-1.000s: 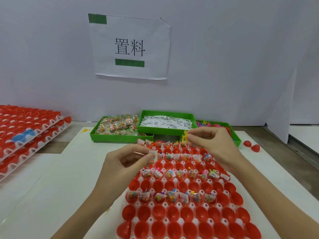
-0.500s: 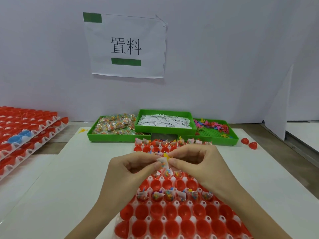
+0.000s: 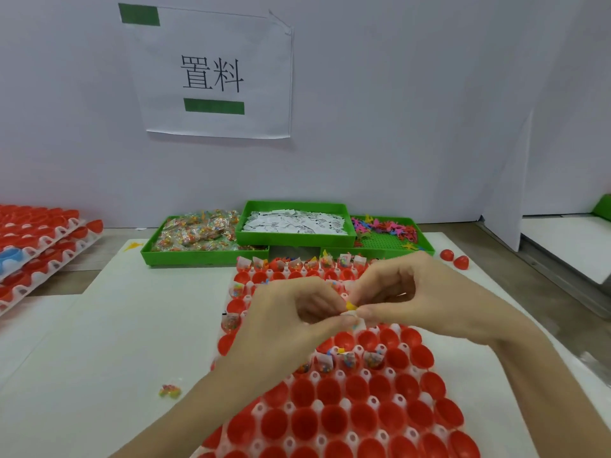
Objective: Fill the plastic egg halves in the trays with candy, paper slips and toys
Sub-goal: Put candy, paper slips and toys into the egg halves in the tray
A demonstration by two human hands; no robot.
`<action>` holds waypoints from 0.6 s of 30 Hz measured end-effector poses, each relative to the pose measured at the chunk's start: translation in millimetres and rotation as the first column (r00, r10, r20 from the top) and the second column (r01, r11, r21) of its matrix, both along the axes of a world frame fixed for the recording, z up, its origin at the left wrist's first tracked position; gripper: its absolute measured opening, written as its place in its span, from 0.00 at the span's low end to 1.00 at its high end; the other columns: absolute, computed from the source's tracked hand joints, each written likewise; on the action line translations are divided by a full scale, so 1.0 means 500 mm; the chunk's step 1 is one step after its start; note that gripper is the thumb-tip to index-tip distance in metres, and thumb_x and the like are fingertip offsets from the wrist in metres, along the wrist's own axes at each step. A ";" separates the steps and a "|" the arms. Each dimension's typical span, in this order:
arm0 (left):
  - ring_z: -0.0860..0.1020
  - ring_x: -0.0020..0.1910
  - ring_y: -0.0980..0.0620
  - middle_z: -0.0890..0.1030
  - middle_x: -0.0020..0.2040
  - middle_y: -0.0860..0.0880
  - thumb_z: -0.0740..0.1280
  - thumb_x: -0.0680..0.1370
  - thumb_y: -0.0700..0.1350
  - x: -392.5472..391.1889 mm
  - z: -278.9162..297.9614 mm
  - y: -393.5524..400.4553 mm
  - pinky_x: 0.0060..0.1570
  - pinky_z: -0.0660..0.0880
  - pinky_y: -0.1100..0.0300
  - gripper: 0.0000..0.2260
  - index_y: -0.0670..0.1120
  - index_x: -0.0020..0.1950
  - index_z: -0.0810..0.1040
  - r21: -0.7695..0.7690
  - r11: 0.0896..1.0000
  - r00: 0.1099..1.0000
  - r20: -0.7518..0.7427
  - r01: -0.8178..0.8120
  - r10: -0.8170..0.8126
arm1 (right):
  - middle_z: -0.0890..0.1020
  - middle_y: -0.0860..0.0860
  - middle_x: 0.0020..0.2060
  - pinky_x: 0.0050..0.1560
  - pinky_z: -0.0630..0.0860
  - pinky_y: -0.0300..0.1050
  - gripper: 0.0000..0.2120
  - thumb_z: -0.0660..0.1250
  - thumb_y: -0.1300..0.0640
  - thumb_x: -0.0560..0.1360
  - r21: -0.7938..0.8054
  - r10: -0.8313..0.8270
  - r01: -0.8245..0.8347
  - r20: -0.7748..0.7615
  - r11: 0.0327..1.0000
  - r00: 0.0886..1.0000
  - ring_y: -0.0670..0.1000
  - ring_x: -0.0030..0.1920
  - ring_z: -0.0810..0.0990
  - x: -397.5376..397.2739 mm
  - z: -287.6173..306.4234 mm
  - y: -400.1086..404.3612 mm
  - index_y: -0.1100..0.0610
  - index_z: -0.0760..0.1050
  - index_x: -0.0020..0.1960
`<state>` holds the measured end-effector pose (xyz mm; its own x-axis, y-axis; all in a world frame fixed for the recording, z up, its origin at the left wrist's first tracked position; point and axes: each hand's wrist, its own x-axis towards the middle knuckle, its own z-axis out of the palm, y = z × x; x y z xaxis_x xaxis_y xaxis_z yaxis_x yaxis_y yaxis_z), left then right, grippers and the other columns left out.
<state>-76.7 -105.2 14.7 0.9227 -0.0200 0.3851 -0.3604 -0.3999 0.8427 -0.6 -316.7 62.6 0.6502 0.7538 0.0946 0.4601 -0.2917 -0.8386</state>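
Both hands meet over the middle of the tray (image 3: 334,421), above the red egg halves (image 3: 363,416). My left hand (image 3: 291,320) has thumb and fingers curled in, pinching a small bundle at the fingertips. My right hand (image 3: 420,299) pinches the same bundle from the other side, fingers curled, wrist angled in from the right. The bundle: a white slip (image 3: 351,314) with a yellow toy (image 3: 350,305) poking up beside it; a speck of coloured candy shows just under the left fingertips, too small to be sure of. It is held in the air above the tray, not in a cup.

Far rows of the tray hold filled halves with slips and candy bags sticking up. One more filled row sits just below the hands. Rows nearer me are bare red cups.

Beyond the tray, three green bins in a line: candy bin (image 3: 198,241) on the left, slip bin (image 3: 294,223) in the middle and raised a little, toy bin (image 3: 393,238) on the right. Two loose red halves (image 3: 454,258) lie right of the toy bin. One stray candy bag (image 3: 169,391) lies on the white table (image 3: 99,342) left of the tray. Stacked trays (image 3: 39,246) of red halves at far left. Paper sign (image 3: 215,72) on the wall.
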 end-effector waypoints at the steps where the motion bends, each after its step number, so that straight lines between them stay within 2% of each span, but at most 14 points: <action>1: 0.85 0.38 0.57 0.86 0.37 0.55 0.81 0.71 0.50 0.012 0.002 -0.014 0.42 0.82 0.62 0.06 0.50 0.43 0.87 0.060 0.998 1.000 -0.004 0.013 -0.013 | 0.88 0.50 0.46 0.52 0.82 0.40 0.06 0.78 0.52 0.74 -0.048 0.004 -0.005 -0.020 0.999 1.000 0.50 0.48 0.87 0.006 0.005 -0.017 0.50 0.86 0.50; 4: 0.83 0.35 0.62 0.85 0.34 0.56 0.82 0.71 0.48 0.046 0.001 -0.056 0.37 0.74 0.72 0.06 0.49 0.41 0.87 0.152 0.988 0.999 -0.040 0.034 -0.028 | 0.88 0.52 0.45 0.54 0.83 0.45 0.05 0.78 0.54 0.74 -0.179 -0.016 0.000 -0.089 0.984 0.996 0.52 0.48 0.87 0.025 0.008 -0.056 0.50 0.86 0.49; 6: 0.83 0.35 0.62 0.86 0.34 0.55 0.82 0.71 0.48 0.061 -0.004 -0.081 0.37 0.73 0.74 0.07 0.48 0.41 0.87 0.178 0.982 0.996 -0.083 0.057 -0.043 | 0.88 0.53 0.44 0.53 0.83 0.44 0.04 0.78 0.56 0.74 -0.242 -0.036 0.007 -0.116 0.970 0.993 0.52 0.47 0.87 0.035 0.002 -0.074 0.52 0.86 0.49; 11: 0.84 0.34 0.57 0.86 0.34 0.49 0.82 0.70 0.46 0.084 -0.021 -0.121 0.40 0.81 0.63 0.08 0.45 0.40 0.87 0.261 0.958 0.984 -0.161 0.115 -0.075 | 0.88 0.54 0.43 0.51 0.82 0.41 0.05 0.79 0.59 0.73 -0.293 -0.098 0.035 -0.203 0.956 0.974 0.53 0.47 0.88 0.038 -0.031 -0.103 0.54 0.86 0.48; 15: 0.85 0.34 0.57 0.87 0.35 0.47 0.82 0.70 0.44 0.092 -0.030 -0.121 0.39 0.81 0.64 0.08 0.43 0.40 0.86 0.309 0.939 0.972 -0.220 0.155 -0.088 | 0.88 0.53 0.42 0.48 0.83 0.41 0.05 0.79 0.60 0.73 -0.285 -0.121 0.064 -0.186 0.956 0.975 0.53 0.45 0.88 0.037 -0.057 -0.099 0.52 0.85 0.46; 18: 0.82 0.33 0.59 0.85 0.34 0.51 0.83 0.68 0.46 0.094 -0.028 -0.117 0.38 0.80 0.62 0.09 0.44 0.39 0.86 0.335 0.924 0.965 -0.242 0.183 -0.103 | 0.88 0.53 0.40 0.46 0.83 0.41 0.06 0.78 0.61 0.72 -0.300 -0.130 0.076 -0.163 0.951 0.978 0.52 0.43 0.88 0.037 -0.068 -0.094 0.52 0.85 0.46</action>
<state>-29.5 -163.7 0.6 0.9594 -0.2553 0.1204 -0.2613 -0.6420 0.7209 17.8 -363.6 28.5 0.7117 0.6589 -0.2435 0.2653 -0.5731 -0.7754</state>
